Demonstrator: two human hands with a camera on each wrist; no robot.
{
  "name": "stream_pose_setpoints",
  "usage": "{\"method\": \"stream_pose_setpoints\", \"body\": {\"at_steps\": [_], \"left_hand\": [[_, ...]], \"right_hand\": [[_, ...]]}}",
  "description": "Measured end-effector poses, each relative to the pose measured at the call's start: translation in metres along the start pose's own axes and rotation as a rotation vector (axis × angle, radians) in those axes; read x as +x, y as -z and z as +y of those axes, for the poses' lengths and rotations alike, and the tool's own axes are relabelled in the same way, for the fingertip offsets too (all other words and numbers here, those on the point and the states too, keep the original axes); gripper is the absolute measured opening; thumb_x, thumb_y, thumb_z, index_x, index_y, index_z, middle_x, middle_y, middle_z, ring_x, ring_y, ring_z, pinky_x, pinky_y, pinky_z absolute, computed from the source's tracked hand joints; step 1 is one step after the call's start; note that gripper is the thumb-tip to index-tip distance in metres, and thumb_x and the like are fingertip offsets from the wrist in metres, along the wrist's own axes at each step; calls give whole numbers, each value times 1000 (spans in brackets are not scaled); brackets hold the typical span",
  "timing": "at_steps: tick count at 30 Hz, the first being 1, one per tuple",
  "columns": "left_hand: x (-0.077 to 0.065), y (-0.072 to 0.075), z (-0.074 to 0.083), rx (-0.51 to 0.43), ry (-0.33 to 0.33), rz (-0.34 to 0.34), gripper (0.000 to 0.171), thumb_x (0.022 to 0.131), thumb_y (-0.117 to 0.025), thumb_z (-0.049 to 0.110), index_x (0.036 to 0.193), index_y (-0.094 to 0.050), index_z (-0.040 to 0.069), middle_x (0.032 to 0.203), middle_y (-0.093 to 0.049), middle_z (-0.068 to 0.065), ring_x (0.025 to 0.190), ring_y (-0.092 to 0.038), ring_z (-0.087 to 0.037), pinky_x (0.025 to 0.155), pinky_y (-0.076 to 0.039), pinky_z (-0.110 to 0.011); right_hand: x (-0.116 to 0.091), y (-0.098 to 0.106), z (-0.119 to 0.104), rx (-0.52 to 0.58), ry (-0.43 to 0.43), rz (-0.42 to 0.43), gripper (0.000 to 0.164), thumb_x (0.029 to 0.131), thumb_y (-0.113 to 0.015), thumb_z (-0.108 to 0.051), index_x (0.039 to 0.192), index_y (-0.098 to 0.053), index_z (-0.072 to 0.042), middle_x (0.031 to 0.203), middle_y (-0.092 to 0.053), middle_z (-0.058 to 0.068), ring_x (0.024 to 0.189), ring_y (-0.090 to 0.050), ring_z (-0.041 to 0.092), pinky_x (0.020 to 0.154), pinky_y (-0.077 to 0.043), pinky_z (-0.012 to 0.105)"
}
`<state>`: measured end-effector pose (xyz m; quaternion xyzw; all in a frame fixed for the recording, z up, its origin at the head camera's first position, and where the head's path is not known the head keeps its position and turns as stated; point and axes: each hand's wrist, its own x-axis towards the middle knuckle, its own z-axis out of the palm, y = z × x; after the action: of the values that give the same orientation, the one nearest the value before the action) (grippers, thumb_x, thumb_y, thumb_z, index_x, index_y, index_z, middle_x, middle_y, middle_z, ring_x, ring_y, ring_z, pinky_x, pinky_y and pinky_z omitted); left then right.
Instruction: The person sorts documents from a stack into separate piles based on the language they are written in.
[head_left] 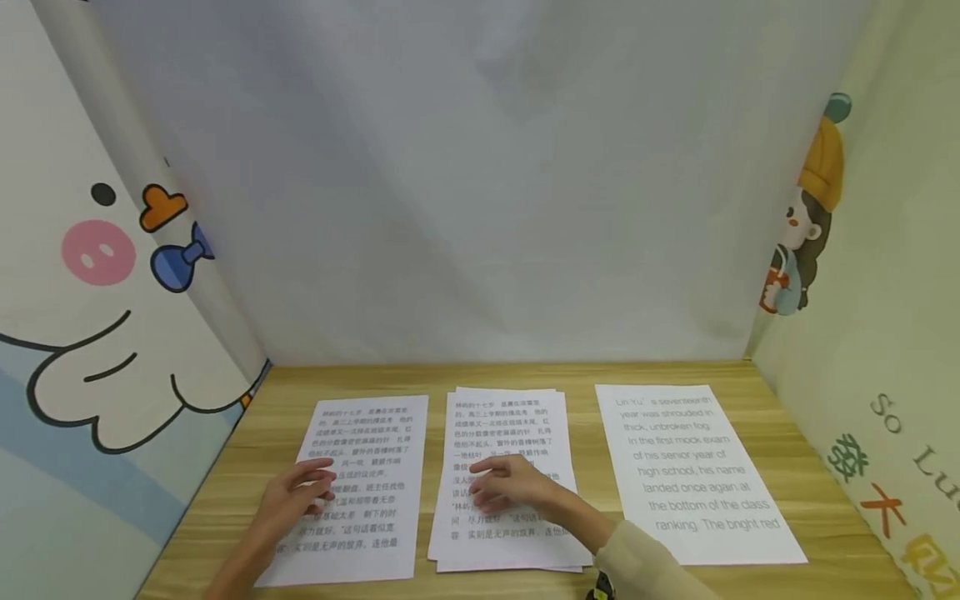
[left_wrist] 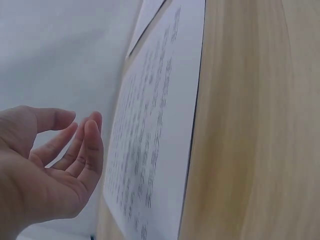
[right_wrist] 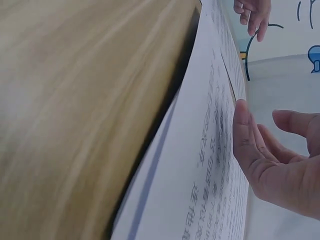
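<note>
Three lots of printed paper lie side by side on the wooden table. Over the left sheet (head_left: 375, 512), covered in Chinese text, hovers my left hand (head_left: 288, 500), its fingers loosely bent and holding nothing. In the left wrist view the left hand (left_wrist: 67, 167) shows a gap between thumb and fingertips. My right hand (head_left: 517, 483) is above the middle stack of sheets (head_left: 510, 554), also in Chinese, with relaxed fingers and nothing in them. Seen from the right wrist, the right hand (right_wrist: 280, 165) has its thumb apart from the fingers, close over the pages.
To the right lies a sheet with English text (head_left: 697, 475). The middle sheets are slightly out of line at their edges. Behind the wooden tabletop (head_left: 585, 375) rises a pale back wall (head_left: 480, 208). Side panels with cartoon pictures, a white bird (head_left: 120, 333) among them, flank it.
</note>
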<state>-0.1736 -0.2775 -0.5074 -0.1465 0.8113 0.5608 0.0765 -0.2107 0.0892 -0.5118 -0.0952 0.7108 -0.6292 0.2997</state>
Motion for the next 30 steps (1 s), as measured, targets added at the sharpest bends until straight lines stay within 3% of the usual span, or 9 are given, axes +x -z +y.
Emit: {"method": "stream_pose_setpoints", "body": {"at_steps": [16, 21, 30], "left_hand": [[4, -67, 22, -27, -210, -325, 48, 100, -63, 14, 143, -52, -5, 125, -65, -23, 90, -71, -16, 70, -60, -26], [7, -81, 23, -15, -248, -354, 50, 100, -63, 14, 143, -51, -8, 125, -64, -25, 90, -72, -20, 69, -60, -27], [8, -98, 25, -17, -216, -347, 56, 97, -65, 15, 146, -47, -7, 128, -65, -24, 93, -73, -23, 73, -62, -28]], "right_hand": [[-28, 44, 9, -46, -10, 82, 40, 102, -57, -14, 136, -56, 8, 114, -73, 18, 93, -74, 19, 83, -64, 34], [-34, 55, 11, -39, -19, 90, 42, 103, -56, -15, 138, -54, 9, 114, -72, 17, 92, -73, 16, 84, -63, 32], [-52, 76, 18, -24, -32, 101, 46, 105, -53, -16, 141, -48, 11, 116, -68, 18, 95, -71, 16, 87, -63, 33]]}}
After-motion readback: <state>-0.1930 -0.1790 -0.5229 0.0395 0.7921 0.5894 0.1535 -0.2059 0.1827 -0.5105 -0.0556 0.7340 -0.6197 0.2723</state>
